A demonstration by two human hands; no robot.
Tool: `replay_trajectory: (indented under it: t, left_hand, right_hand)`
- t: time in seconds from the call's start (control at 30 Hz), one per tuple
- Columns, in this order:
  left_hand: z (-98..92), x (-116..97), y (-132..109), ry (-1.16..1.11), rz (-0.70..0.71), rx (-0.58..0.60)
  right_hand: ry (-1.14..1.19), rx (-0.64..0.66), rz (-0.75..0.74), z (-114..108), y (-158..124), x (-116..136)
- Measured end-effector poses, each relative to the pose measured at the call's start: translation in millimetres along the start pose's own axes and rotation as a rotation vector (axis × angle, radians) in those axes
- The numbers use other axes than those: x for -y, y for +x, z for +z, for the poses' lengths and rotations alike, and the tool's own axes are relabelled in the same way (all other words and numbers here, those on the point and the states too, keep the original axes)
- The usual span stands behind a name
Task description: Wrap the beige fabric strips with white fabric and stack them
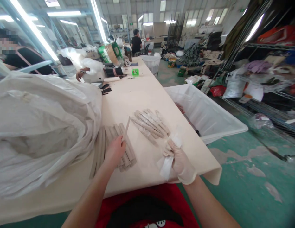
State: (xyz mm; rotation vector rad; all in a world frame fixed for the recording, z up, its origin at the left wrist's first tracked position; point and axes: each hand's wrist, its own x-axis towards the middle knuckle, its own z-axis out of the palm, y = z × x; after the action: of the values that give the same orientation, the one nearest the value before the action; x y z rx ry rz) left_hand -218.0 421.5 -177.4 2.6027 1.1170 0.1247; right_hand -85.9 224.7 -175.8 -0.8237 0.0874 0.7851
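Observation:
My bare left hand [116, 149] pinches one thin grey-beige fabric strip [126, 129], its free end pointing up and away. Beneath that hand lies a pile of similar flat strips [129, 152] laid side by side. A white glove covers my right hand [182, 161], whose fingers are closed on a crumpled white cloth [166, 167] with a folded beige piece at the fingertips. Just beyond it, a fanned-out group of beige strips [149, 124], some with a shiny whitish covering, rests on the table.
A large whitish plastic sack [47, 126] bulges over the table's left side. Right of the table [147, 91] stands a white plastic bin [209, 110]. Dark strips [106, 89] and a green box [135, 72] lie farther back. Wire shelving [268, 104] holds bags. Two people are beyond.

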Motion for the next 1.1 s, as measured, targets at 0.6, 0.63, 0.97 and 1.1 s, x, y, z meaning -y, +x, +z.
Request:
replay_trajectory:
  t: [0.6, 0.63, 0.97, 1.1]
  left_hand:
    - [-40.4, -41, -91, -0.585, 0.150, 0.591]
    - [-40.9, -41, -90, -0.585, 0.143, 0.590]
    - [-42.7, -29, -87, -0.530, 0.110, 0.525]
    - [-36.3, -46, -85, -0.475, 0.152, 0.441]
  right_hand:
    - [0.034, 0.057, 0.016, -7, 8, 10]
    - [0.023, 0.072, 0.021, -8, 8, 10]
    - [-0.309, 0.003, -0.193, -24, 10, 10]
    - [-0.293, 0.011, -0.023, -15, -4, -15]
